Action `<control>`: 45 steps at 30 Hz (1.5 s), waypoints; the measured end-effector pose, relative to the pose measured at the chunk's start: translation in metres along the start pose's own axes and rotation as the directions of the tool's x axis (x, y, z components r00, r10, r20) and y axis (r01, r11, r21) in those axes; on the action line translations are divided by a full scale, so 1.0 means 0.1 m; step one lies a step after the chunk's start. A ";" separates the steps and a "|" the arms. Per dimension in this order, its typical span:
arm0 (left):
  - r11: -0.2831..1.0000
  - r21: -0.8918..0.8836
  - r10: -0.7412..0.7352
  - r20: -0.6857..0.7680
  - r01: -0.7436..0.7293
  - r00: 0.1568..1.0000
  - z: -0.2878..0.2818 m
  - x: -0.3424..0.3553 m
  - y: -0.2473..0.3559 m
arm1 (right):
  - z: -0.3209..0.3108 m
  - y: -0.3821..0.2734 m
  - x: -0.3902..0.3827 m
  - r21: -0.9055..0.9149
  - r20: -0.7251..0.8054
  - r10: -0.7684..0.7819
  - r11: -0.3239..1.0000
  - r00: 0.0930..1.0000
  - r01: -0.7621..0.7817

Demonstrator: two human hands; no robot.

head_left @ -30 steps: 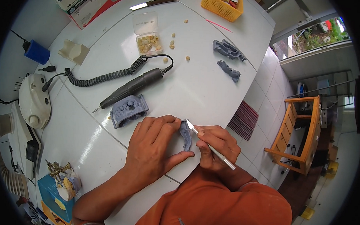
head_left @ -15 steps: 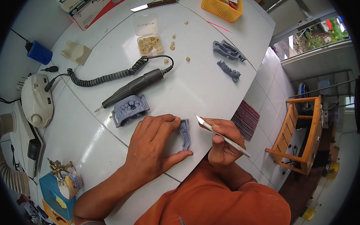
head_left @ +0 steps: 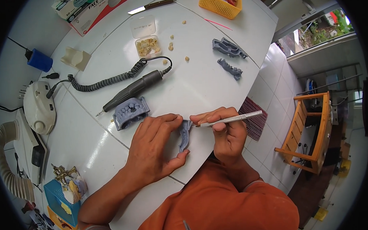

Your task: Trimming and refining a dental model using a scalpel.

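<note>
My left hand [head_left: 150, 146] rests on the white table and grips a grey-blue dental model piece [head_left: 185, 136] between its fingertips and thumb. In my right hand [head_left: 227, 138] is a silver-handled craft knife [head_left: 239, 118], its tip at the upper right edge of the piece; the fingers mostly hide the blade. Just beyond my left hand sits a larger grey-blue dental model [head_left: 130, 113] with tooth shapes. A dark rotary handpiece [head_left: 133, 90] lies behind that model, its coiled cord running back over the table.
An open clear box [head_left: 148, 47] holds small yellowish tooth pieces; several lie loose beside it. Two grey model parts [head_left: 230, 68] lie at the far right. A brown-handled knife [head_left: 152, 6], yellow basket [head_left: 220, 6], and white control unit [head_left: 40, 108] stand farther out. The table edge runs beside my right hand.
My right hand has moved left with the craft knife, bringing its tip from apart to the model piece's edge; the handle now lies flatter. My left hand keeps its grip.
</note>
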State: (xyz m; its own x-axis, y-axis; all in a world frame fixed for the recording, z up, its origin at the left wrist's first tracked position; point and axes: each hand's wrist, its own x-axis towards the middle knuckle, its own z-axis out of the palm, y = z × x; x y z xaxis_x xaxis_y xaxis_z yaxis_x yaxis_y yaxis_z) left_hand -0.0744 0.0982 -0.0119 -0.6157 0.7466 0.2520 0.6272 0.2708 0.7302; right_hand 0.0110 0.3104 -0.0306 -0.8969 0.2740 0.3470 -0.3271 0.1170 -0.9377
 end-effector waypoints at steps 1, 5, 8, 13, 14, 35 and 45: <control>1.000 0.002 0.001 0.005 -0.001 1.000 -0.01 0.00 0.00 | -0.01 0.00 0.00 0.008 -0.001 0.031 0.999 1.000 -0.031; 1.000 0.001 0.008 0.034 -0.008 0.999 -0.04 0.02 0.02 | -0.02 0.01 0.01 0.070 -0.034 0.097 0.993 0.995 -0.094; 1.000 -0.014 -0.001 0.037 0.002 0.999 -0.05 0.03 0.03 | -0.03 -0.01 0.03 0.006 0.006 0.066 0.998 0.998 -0.066; 1.000 0.005 0.000 0.050 0.000 0.999 -0.06 0.02 0.01 | -0.03 -0.03 0.03 0.018 0.041 0.100 0.995 0.994 -0.101; 1.000 -0.001 -0.014 0.043 0.015 0.999 -0.06 0.01 0.02 | -0.03 -0.03 0.02 0.020 0.043 0.102 0.995 0.994 -0.103; 0.997 -0.009 -0.077 -0.068 0.077 0.995 0.03 -0.01 -0.01 | -0.01 0.01 -0.03 -0.007 0.011 0.018 1.000 1.000 -0.018; 0.998 0.004 -0.056 -0.085 0.057 0.995 0.04 -0.01 -0.03 | -0.03 0.02 -0.03 -0.054 0.068 0.015 0.998 0.998 -0.012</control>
State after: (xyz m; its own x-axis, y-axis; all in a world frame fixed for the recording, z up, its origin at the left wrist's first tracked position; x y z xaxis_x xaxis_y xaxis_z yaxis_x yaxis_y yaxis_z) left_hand -0.0733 0.0993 -0.0170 -0.6883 0.6759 0.2634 0.5929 0.3150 0.7411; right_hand 0.0137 0.3125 -0.0329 -0.9201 0.2100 0.3306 -0.3000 0.1650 -0.9396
